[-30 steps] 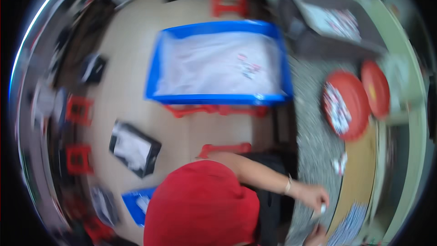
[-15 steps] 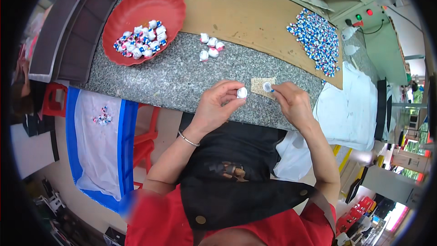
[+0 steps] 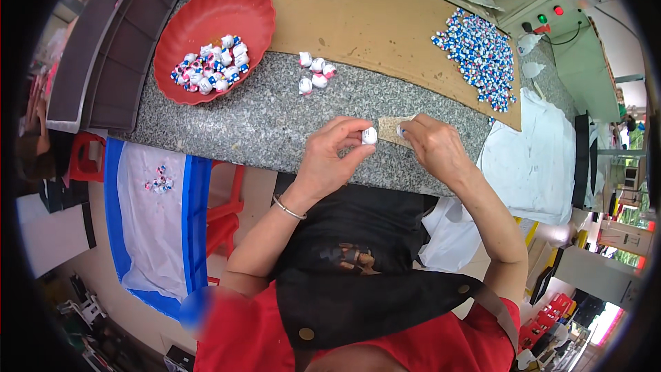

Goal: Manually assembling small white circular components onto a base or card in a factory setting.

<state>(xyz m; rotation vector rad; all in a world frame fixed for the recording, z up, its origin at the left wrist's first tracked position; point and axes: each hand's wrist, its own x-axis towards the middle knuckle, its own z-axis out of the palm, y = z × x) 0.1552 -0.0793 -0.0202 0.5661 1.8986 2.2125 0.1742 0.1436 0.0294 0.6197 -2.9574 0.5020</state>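
My left hand pinches a small rounded white piece between thumb and forefinger, just above the worktop's near edge. Close on its right, my right hand has its fingers closed on a small white cup-shaped piece, mostly hidden behind the fingertips. Under and beside these fingers lies a beige speckled pad. Farther off, several small white rounded pieces with pink parts sit in a loose group on the worktop.
On the grey speckled worktop stands a scalloped red bowl, partly filled with white, blue and pink pieces. A brown cardboard sheet bears a heap of small blue-and-white parts. A blue-rimmed lined bin stands below left.
My right hand has turned inward, and its fingers now cover most of the white cup-shaped piece. My left hand has shifted slightly right with its piece.
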